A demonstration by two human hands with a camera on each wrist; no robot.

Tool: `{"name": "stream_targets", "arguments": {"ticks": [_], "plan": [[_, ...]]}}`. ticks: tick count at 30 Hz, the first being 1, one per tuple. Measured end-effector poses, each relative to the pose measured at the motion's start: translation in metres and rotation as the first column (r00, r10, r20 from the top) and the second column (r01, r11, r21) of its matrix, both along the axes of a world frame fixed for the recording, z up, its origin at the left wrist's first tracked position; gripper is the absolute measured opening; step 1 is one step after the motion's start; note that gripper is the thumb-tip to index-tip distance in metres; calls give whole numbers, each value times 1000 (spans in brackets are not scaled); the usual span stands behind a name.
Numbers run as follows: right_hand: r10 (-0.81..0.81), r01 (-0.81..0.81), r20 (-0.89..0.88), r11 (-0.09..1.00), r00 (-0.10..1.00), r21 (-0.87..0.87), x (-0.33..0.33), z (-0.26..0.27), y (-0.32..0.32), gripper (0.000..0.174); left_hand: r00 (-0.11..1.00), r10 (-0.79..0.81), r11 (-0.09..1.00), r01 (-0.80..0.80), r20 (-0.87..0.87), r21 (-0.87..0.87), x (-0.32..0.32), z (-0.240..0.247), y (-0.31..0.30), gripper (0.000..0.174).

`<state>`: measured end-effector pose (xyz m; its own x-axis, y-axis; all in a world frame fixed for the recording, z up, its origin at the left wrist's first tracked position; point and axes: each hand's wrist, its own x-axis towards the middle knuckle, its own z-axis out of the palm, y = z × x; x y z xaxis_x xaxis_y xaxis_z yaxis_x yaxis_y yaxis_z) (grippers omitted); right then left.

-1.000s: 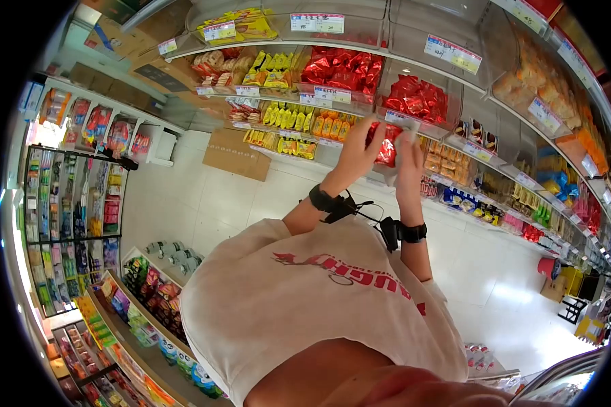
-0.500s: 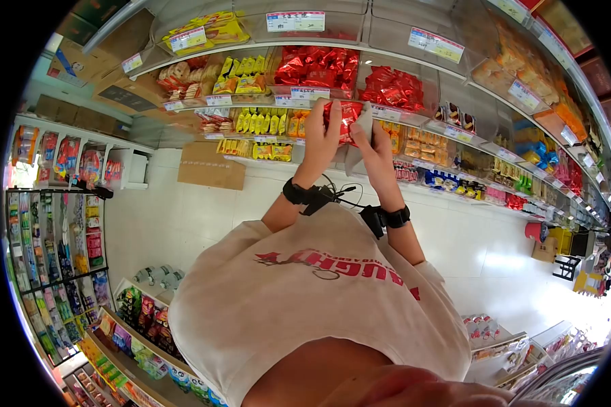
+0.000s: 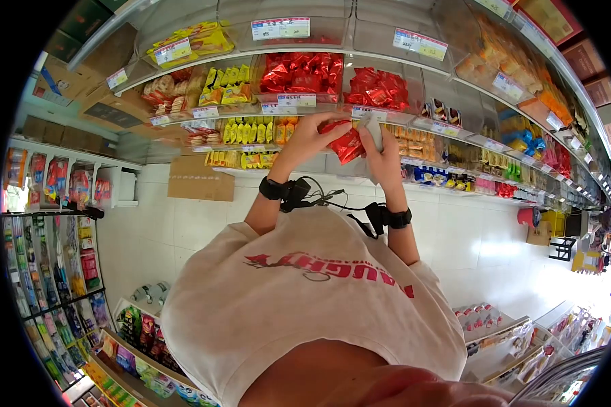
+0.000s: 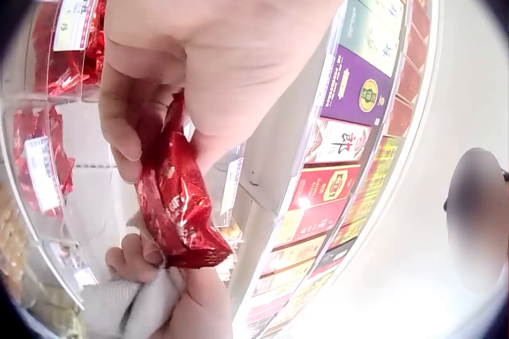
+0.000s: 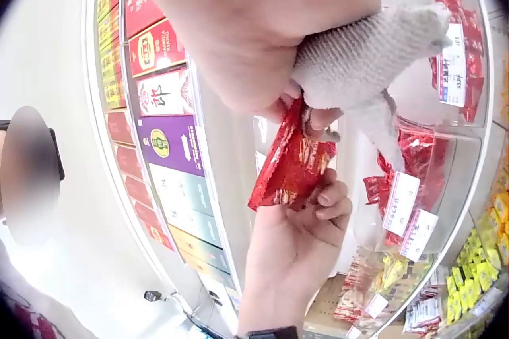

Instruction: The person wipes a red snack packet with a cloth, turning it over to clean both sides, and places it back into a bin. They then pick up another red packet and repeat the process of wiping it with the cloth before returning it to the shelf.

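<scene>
In the head view my left hand (image 3: 307, 144) pinches a shiny red foil snack packet (image 3: 347, 145) in front of the shelf. The packet (image 4: 183, 208) hangs slanted below the left fingers in the left wrist view, its crimped end downward. My right hand (image 3: 385, 159) grips a grey cloth (image 5: 350, 61), bunched between thumb and fingers. In the right wrist view, the right fingertips are right at the packet's upper edge, while the left hand's curled fingers support its lower side. Part of the cloth dangles beside the packet.
Clear bins of similar red packets (image 3: 377, 88) stand just behind the hands, with price tags (image 3: 370, 113) along the shelf edge. Yellow packets (image 3: 251, 130) fill bins to the left. A cardboard box (image 3: 200, 178) sits on the floor below. Boxed goods (image 4: 354, 96) line an upper shelf.
Both hands have drawn the packet and cloth lower, away from the bins. The packet has tilted, and the head view has shifted so the shelves sit differently.
</scene>
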<state>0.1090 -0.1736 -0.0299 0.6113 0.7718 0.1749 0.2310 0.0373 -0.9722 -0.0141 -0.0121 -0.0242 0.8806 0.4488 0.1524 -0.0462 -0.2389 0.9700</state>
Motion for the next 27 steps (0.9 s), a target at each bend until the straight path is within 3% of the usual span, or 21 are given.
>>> {"name": "stream_targets", "arguments": {"ticks": [1,7,10,13,19,22,25,27], "plan": [[-45,43,31,998,999,55,-3,5,1,25,999,33,999,-32,22,-21,1,-2,0,31],[-236,286,-314,950,920,122,-4,-11,3,29,926,303,953,-299,225,-51,7,-10,2,32],[-113,118,-224,993,968,5,-14,-5,3,33,947,295,956,-294,131,-25,4,2,-5,30],[-115,119,-276,993,954,-1,-23,1,4,33,938,271,962,-273,217,-20,11,-3,-13,31],[-44,37,-100,996,994,-78,-17,3,-8,29,973,149,974,-114,178,-193,4,4,-14,37],[32,-20,-182,998,983,68,-17,0,-11,26,999,0,947,15,47,-320,0,-3,-9,37],[-7,70,-300,978,954,198,-26,5,-10,26,1000,0,909,4,10,-418,-1,4,-13,33],[-85,200,-439,954,894,223,-20,-7,-10,29,982,135,932,-81,130,-353,4,2,-12,32]]}}
